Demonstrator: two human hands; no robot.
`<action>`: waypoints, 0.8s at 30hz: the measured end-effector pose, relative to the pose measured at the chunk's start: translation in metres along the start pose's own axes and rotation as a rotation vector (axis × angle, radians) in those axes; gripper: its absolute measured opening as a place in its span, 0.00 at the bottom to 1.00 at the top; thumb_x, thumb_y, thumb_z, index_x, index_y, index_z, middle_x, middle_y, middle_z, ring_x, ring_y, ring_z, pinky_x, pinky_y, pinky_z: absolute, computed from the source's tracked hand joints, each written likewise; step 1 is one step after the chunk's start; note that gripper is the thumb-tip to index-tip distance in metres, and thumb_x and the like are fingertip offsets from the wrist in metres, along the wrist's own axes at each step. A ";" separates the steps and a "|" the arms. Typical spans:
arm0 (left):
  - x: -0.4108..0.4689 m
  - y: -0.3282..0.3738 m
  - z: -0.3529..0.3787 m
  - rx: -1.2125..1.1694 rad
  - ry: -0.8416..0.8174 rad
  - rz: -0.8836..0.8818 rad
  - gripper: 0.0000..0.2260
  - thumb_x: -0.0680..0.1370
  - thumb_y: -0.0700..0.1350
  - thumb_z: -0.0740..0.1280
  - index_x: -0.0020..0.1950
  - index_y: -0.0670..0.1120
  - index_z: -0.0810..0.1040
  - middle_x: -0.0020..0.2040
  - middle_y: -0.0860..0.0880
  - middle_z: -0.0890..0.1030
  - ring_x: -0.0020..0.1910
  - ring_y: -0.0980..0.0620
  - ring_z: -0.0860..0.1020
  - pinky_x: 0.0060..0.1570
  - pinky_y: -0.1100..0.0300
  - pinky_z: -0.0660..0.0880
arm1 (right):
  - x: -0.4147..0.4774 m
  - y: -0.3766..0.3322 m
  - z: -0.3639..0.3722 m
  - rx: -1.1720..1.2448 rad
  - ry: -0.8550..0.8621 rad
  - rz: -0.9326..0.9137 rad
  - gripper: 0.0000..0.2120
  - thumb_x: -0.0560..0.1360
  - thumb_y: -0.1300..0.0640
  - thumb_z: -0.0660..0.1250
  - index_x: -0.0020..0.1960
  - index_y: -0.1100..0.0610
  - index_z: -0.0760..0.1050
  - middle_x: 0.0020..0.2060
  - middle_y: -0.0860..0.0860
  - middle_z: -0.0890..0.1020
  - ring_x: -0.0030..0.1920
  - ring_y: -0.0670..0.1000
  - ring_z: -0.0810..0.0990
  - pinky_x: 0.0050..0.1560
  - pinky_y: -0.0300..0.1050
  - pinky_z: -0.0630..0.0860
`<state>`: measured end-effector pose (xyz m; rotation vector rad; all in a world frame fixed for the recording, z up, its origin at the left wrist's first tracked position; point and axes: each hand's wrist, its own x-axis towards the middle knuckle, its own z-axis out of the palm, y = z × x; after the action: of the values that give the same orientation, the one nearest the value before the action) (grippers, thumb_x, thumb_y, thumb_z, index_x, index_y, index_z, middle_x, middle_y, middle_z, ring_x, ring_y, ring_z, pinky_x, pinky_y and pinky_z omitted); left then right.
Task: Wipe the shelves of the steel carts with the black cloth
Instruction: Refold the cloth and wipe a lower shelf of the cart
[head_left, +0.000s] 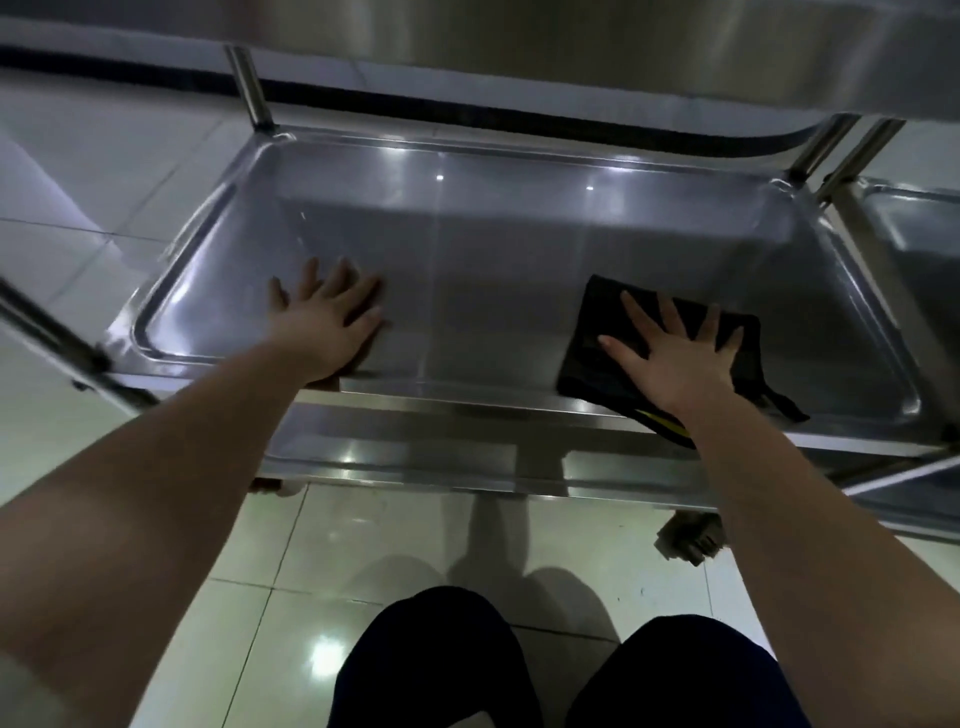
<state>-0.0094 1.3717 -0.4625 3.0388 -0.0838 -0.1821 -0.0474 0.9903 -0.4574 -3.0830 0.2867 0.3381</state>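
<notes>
Shelf: a shallow tray (493, 249) of brushed steel, rounded corners, raised rim, glossy with reflections.
Cloth: the black cloth (592, 358) lay flat in the tray's near right part, one edge over the front rim.
Right hand: the right hand (675, 358) pressed on the cloth, fingers spread straight.
Left hand: the left hand (327, 317) rested flat on bare steel, fingers spread.
Floor: pale glossy tiles (363, 545).

**Black cloth flat on a steel shelf**

The steel cart (249, 88) has a shelf (493, 270) shaped like a shallow, shiny tray, with rounded corners and a raised rim. An upper shelf (571, 41) hangs over it at 12 o'clock. The black cloth (589, 353) lies folded and flat at about 4 o'clock on the tray. Its near edge drapes over the front rim, showing a yellow patch. A second cart (914, 234) stands just beside at 3 o'clock.
</notes>
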 end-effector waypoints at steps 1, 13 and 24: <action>0.001 0.001 0.001 0.021 0.000 0.011 0.24 0.82 0.62 0.48 0.78 0.64 0.50 0.81 0.53 0.48 0.79 0.46 0.45 0.74 0.40 0.40 | -0.001 -0.008 -0.001 0.011 0.002 0.001 0.35 0.71 0.24 0.41 0.76 0.32 0.40 0.79 0.43 0.43 0.76 0.67 0.39 0.72 0.71 0.37; -0.008 0.003 -0.010 -0.289 0.188 0.167 0.22 0.85 0.52 0.53 0.79 0.53 0.58 0.80 0.48 0.55 0.79 0.47 0.49 0.75 0.50 0.40 | -0.005 -0.205 -0.012 0.081 -0.074 -0.272 0.35 0.75 0.27 0.44 0.78 0.38 0.40 0.79 0.44 0.41 0.75 0.68 0.34 0.68 0.74 0.33; -0.005 0.101 0.009 0.003 -0.024 0.075 0.35 0.73 0.76 0.42 0.78 0.65 0.44 0.81 0.55 0.43 0.78 0.38 0.39 0.70 0.31 0.35 | 0.014 -0.090 0.008 0.151 0.003 -0.106 0.23 0.81 0.37 0.42 0.76 0.33 0.45 0.78 0.38 0.46 0.78 0.61 0.39 0.73 0.66 0.38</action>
<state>-0.0201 1.2709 -0.4610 3.0307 -0.1999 -0.2123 -0.0189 1.0761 -0.4677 -2.9365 0.1406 0.2930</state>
